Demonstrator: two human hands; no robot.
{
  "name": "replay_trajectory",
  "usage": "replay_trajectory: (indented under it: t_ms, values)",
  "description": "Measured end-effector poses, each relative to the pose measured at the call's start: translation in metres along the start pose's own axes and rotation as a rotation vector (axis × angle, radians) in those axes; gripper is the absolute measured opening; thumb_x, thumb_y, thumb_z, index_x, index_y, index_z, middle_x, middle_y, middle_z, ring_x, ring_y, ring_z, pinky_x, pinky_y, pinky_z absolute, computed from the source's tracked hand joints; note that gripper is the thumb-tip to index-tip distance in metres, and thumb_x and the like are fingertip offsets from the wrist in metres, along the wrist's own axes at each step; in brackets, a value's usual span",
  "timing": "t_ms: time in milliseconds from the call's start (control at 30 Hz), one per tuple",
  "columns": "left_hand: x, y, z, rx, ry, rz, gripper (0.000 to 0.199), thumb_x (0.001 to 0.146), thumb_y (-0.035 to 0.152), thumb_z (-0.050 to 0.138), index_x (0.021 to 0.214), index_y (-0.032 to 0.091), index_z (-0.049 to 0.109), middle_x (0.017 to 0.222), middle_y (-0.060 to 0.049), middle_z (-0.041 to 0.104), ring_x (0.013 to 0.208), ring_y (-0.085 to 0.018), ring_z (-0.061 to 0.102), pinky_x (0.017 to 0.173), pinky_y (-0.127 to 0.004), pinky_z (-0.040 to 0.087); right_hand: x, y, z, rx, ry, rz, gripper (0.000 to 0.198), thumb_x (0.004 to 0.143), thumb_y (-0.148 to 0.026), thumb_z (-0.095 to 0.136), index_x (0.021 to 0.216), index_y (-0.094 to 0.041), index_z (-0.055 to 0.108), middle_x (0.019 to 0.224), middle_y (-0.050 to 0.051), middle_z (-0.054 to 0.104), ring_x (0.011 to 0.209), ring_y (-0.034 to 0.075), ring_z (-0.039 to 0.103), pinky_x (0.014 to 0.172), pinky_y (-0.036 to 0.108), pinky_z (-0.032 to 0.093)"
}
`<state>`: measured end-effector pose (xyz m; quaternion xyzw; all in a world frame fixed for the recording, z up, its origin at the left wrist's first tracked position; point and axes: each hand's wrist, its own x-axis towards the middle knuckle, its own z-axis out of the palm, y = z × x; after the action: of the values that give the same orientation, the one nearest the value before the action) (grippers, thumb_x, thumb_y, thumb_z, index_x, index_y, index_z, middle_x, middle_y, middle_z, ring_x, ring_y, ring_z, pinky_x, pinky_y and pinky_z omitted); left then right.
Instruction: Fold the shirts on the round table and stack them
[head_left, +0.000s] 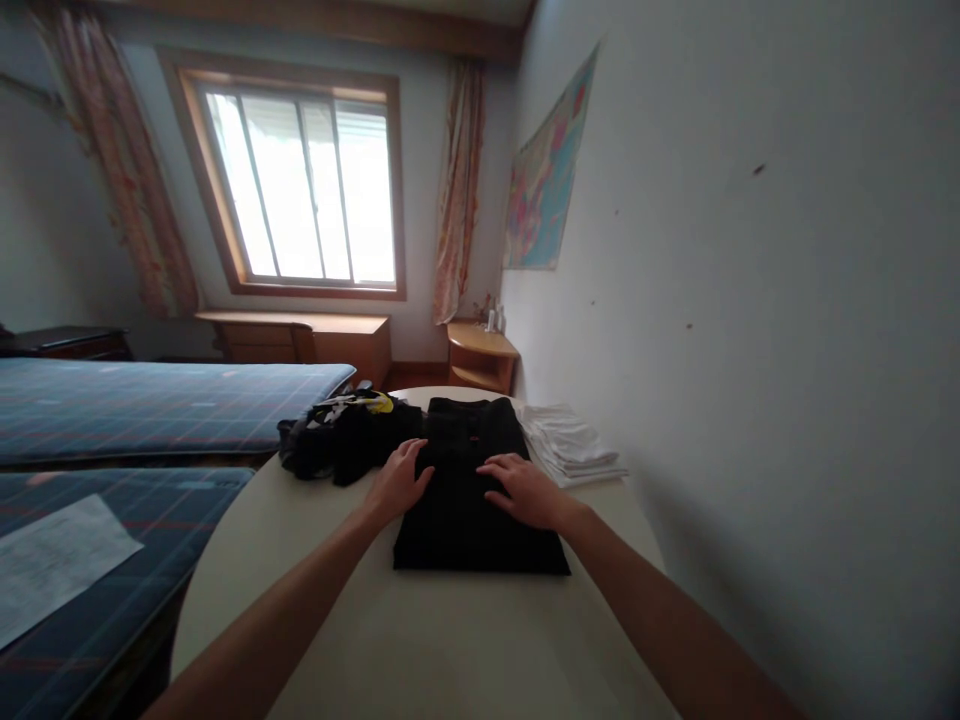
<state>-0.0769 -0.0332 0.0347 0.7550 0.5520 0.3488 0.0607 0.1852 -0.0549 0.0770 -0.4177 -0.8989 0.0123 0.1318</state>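
Observation:
A black garment, seemingly a folded shirt (472,530), lies flat in a neat rectangle on the round white table (255,560). Along its left edge rests my left hand (400,482), fingers stretched forward. My right hand (525,490) lies over the right part of the cloth with its fingers spread. Neither hand grips anything. A heap of black clothing (337,440) with a yellow and white patch sits left of the shirt. To the right, close to the wall, is a stack of folded white cloth (574,445).
Two beds with blue plaid mattresses (165,400) stand to the left, the nearer one with a paper sheet (64,560) on it. A wall (787,430) runs close on the right. Beyond the table are a corner shelf (484,345) and a desk (345,330) below the window.

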Motion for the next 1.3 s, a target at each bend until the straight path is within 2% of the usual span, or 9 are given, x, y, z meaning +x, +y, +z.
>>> replay_trajectory:
  t_ms: [133,333,600,767,933,1000,1067,1200,1300]
  values:
    - [-0.033,0.006,-0.018,-0.066,-0.155,0.320,0.024,0.090,0.028,0.057,0.113,0.022,0.059,0.128,-0.009,0.059,0.118,-0.024,0.057,0.103,-0.040,0.045,-0.037,-0.019,0.007,0.089,-0.124,-0.156,0.049,0.083,-0.047,0.069,0.125,-0.023,0.061,0.125,0.009,0.061,0.114,0.026,0.055,0.101,0.038,0.044]
    - [-0.071,0.023,-0.034,0.209,-0.488,0.615,0.037,0.082,0.034,0.069,0.115,0.023,0.060,0.117,-0.006,0.063,0.101,-0.024,0.062,0.088,-0.034,0.050,-0.065,-0.038,0.017,-0.064,-0.159,-0.120,0.043,0.083,-0.027,0.064,0.125,-0.021,0.059,0.113,0.008,0.064,0.103,0.025,0.059,0.091,0.037,0.048]
    - [-0.072,0.039,-0.041,0.182,-0.609,0.451,0.023,0.076,0.017,0.063,0.097,0.025,0.071,0.096,-0.001,0.073,0.086,-0.019,0.069,0.075,-0.026,0.050,-0.068,-0.049,0.011,0.012,-0.226,-0.066,0.023,0.080,-0.019,0.056,0.099,-0.019,0.069,0.097,0.005,0.071,0.088,0.020,0.066,0.076,0.027,0.047]
    - [-0.078,0.057,-0.061,-0.043,-1.165,0.225,0.018,0.070,0.029,0.076,0.088,0.027,0.077,0.078,0.004,0.074,0.070,-0.015,0.067,0.060,-0.021,0.046,-0.082,-0.080,0.000,0.274,-0.565,-0.159,0.026,0.070,-0.031,0.070,0.095,-0.023,0.073,0.083,-0.002,0.074,0.072,0.015,0.067,0.060,0.021,0.043]
    - [-0.085,0.054,-0.048,-0.247,-1.602,0.018,0.030,0.062,0.038,0.084,0.089,0.026,0.076,0.075,0.002,0.072,0.067,-0.017,0.066,0.056,-0.023,0.050,-0.084,-0.098,0.008,0.415,-0.872,-0.195,0.030,0.068,-0.027,0.076,0.098,-0.025,0.075,0.081,-0.006,0.073,0.073,0.013,0.067,0.055,0.017,0.040]
    - [-0.079,0.053,-0.047,-0.350,-1.577,-0.069,0.035,0.067,0.039,0.080,0.098,0.025,0.074,0.079,0.001,0.072,0.066,-0.017,0.067,0.054,-0.024,0.051,-0.080,-0.095,0.005,0.464,-0.907,-0.160,0.025,0.070,-0.030,0.077,0.094,-0.024,0.076,0.077,-0.006,0.072,0.072,0.012,0.067,0.056,0.017,0.040]
    - [-0.067,0.054,-0.049,-0.402,-1.330,-0.031,0.035,0.074,0.038,0.074,0.106,0.023,0.070,0.085,-0.001,0.072,0.070,-0.017,0.067,0.058,-0.024,0.051,-0.076,-0.087,-0.002,0.507,-0.857,-0.105,0.024,0.074,-0.040,0.075,0.092,-0.024,0.076,0.074,-0.006,0.071,0.069,0.012,0.066,0.056,0.017,0.041]
    - [-0.047,0.052,-0.054,-0.164,-0.726,0.197,0.033,0.078,0.028,0.068,0.110,0.021,0.067,0.105,-0.005,0.069,0.091,-0.020,0.065,0.079,-0.030,0.051,-0.072,-0.067,-0.012,0.352,-0.437,0.033,0.020,0.082,-0.035,0.067,0.096,-0.023,0.074,0.083,-0.001,0.071,0.071,0.013,0.064,0.063,0.021,0.043]
    - [-0.043,0.043,-0.049,0.042,-0.632,0.244,0.036,0.076,0.033,0.071,0.111,0.023,0.067,0.107,-0.005,0.067,0.098,-0.024,0.063,0.088,-0.034,0.049,-0.071,-0.051,-0.008,0.186,-0.180,0.138,0.022,0.084,-0.029,0.063,0.103,-0.021,0.070,0.099,0.005,0.070,0.091,0.020,0.064,0.080,0.028,0.046]
